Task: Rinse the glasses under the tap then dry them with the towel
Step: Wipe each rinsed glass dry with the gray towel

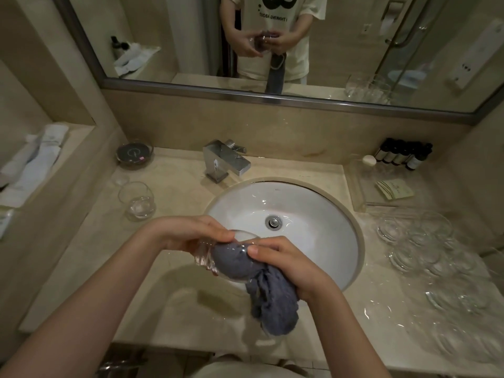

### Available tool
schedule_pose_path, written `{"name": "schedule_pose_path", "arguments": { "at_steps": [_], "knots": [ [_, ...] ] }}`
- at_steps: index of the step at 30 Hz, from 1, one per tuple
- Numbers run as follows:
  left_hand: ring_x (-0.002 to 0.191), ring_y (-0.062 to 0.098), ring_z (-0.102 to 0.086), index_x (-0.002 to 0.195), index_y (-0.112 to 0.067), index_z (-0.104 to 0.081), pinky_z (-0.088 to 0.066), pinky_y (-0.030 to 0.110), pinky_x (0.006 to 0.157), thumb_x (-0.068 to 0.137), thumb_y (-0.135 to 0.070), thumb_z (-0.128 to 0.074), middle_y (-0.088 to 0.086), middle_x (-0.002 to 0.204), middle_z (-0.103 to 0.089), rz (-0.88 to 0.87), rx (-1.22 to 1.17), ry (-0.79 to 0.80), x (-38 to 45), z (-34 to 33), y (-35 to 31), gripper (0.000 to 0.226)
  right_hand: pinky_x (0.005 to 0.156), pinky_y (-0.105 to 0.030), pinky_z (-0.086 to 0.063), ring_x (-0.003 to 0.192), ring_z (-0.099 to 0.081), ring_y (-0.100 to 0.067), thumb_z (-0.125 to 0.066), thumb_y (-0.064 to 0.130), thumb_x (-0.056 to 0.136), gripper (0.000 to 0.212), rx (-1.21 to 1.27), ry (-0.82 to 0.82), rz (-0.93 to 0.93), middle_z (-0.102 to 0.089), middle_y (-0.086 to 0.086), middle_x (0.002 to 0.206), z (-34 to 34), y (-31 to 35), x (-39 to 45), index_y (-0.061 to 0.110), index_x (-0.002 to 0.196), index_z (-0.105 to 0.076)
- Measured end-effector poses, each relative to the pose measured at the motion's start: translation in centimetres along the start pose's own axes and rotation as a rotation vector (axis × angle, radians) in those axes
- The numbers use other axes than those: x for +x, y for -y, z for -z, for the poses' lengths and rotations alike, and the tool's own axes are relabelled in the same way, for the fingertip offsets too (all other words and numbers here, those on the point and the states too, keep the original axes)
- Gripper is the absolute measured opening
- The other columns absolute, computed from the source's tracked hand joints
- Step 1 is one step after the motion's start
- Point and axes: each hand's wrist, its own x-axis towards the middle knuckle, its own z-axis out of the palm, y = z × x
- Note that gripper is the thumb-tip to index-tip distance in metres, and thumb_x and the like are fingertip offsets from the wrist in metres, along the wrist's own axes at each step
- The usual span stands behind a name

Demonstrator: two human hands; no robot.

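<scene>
The grey towel hangs nearest, its end stuffed inside the glass over the sink. Left hand grips the glass, right hand grips the towel; twisting the cloth against the base should dry it evenly.

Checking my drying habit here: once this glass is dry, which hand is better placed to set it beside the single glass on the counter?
Probably the left hand: it grips the glass, nearest the single glass. The right hand holds the towel.
</scene>
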Motion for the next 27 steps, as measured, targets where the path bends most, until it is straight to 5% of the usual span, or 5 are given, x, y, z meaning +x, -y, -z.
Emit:
{"name": "schedule_pose_path", "arguments": {
  "at_steps": [3, 13, 18, 21, 27],
  "knots": [
    [0.071, 0.022, -0.070, 0.104, 0.000, -0.069, -0.054, 0.024, 0.060, 0.043, -0.063, -0.090, 0.013, 0.085, -0.073, -0.074, -0.085, -0.024, -1.2, 1.4, 1.6, 0.091, 0.069, -0.022, -0.052, 0.075, -0.066, -0.015, -0.059, 0.019, 0.082, 0.030, 0.091, -0.044, 0.026, -0.071, -0.009, 0.084, -0.3, -0.5, 0.7, -0.001, 0.102, -0.069],
    [0.074, 0.022, -0.072, 0.110, -0.013, -0.060, -0.057, 0.031, 0.054, 0.014, -0.037, -0.099, 0.009, 0.096, -0.071, -0.296, -0.769, -0.520, -3.6, 3.8, 11.0, 0.107, 0.065, -0.025, -0.051, 0.068, -0.064, -0.017, -0.056, 0.028, 0.084, 0.025, 0.367, -0.332, 0.028, -0.070, -0.009, 0.078, -3.5, -1.5, 4.5, 0.007, 0.091, -0.068],
    [0.066, 0.018, -0.067, 0.104, -0.014, -0.063, -0.055, 0.030, 0.048, 0.025, -0.019, -0.095, 0.014, 0.099, -0.061, -0.319, -0.774, -0.742, -4.7, 5.0, 13.8, 0.085, 0.068, -0.027, -0.049, 0.071, -0.064, -0.016, -0.049, 0.023, 0.095, 0.025, 0.344, -0.347, -0.006, -0.070, -0.009, 0.081, -5.6, -2.3, 5.9, 0.007, 0.096, -0.068],
    [0.087, 0.018, -0.064, 0.102, -0.019, -0.060, -0.054, 0.030, 0.066, 0.049, -0.006, -0.082, 0.009, 0.111, -0.061, -0.279, -0.633, -1.045, -4.8, 5.8, 15.1, 0.059, 0.065, -0.024, -0.049, 0.068, -0.065, -0.013, -0.046, 0.022, 0.099, 0.026, 0.314, -0.348, -0.011, -0.071, -0.006, 0.079, -6.7, -2.7, 6.7, 0.009, 0.096, -0.069],
    [0.102, 0.013, -0.059, 0.119, -0.019, -0.045, -0.044, 0.029, 0.091, 0.025, -0.037, -0.084, -0.003, 0.110, -0.060, -0.200, -0.437, -1.222, -4.6, 7.6, 17.1, 0.103, 0.071, -0.027, -0.051, 0.080, -0.064, -0.020, -0.051, 0.022, 0.097, 0.027, 0.234, -0.418, -0.025, -0.069, -0.014, 0.094, -8.2, -3.7, 8.1, 0.001, 0.107, -0.066]
  ]
}}
